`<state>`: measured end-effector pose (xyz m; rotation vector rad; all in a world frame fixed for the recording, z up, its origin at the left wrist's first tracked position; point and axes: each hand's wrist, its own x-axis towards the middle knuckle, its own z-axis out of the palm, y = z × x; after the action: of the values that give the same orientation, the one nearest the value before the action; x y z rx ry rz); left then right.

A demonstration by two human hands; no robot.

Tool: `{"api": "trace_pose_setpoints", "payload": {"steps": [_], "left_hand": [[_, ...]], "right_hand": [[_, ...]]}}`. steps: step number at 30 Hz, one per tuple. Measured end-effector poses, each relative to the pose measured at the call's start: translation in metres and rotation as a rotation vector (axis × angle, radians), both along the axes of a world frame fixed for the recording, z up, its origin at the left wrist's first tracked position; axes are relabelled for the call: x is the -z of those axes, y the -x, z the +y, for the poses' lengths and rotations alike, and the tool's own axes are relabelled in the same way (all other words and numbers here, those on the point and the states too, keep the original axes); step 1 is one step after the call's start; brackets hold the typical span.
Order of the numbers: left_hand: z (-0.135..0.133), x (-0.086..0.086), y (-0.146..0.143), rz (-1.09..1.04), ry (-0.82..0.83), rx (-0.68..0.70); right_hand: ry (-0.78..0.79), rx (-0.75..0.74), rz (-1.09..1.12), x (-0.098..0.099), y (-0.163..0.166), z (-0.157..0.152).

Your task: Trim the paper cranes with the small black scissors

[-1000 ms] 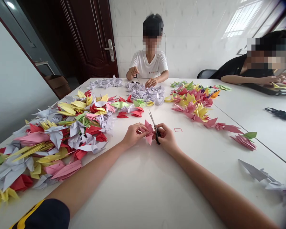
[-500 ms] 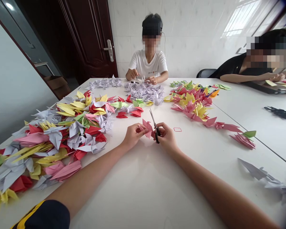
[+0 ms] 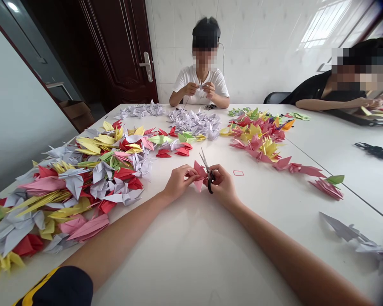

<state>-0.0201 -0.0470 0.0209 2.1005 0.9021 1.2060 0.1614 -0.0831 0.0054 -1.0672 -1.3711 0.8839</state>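
Observation:
My left hand pinches a pink origami crane from the left, over the white table. My right hand grips a pair of black-handled scissors right beside the crane. The steel blades point up and away from me. Fingers hide the scissor handles in part, and the blades look nearly closed. A small red rubber band lies on the table to the right of my right hand.
Large heaps of paper cranes cover the table's left side, with more beyond and to the right. A person across the table holds a small white crane. Another person works at the right, near a dark cord bundle.
My hands stay nearly in place, with the scissors tilted slightly. The person across the table has raised both hands, now holding a small white crane up near the chest.

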Motion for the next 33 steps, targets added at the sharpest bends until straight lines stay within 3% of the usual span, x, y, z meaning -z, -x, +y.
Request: {"api": "trace_pose_setpoints", "payload": {"steps": [9,19,27,33], "left_hand": [[-0.0048,0.0046,-0.0007,0.005,-0.204,-0.021],[-0.0103,-0.0026,-0.0084,-0.147,0.094,-0.052],[-0.0063,-0.0029,-0.0068,-0.2,0.322,0.079],[-0.0091,-0.0008,-0.0082,-0.207,0.185,0.097]], "right_hand": [[0.139,-0.014,0.153,-0.0054,0.0013,-0.0035],[0.091,0.008,0.219,-0.0055,0.0052,-0.005],[0.025,0.035,0.209,-0.0068,0.0027,-0.0042],[0.032,0.014,0.224,-0.0059,0.0032,-0.0039]]}}
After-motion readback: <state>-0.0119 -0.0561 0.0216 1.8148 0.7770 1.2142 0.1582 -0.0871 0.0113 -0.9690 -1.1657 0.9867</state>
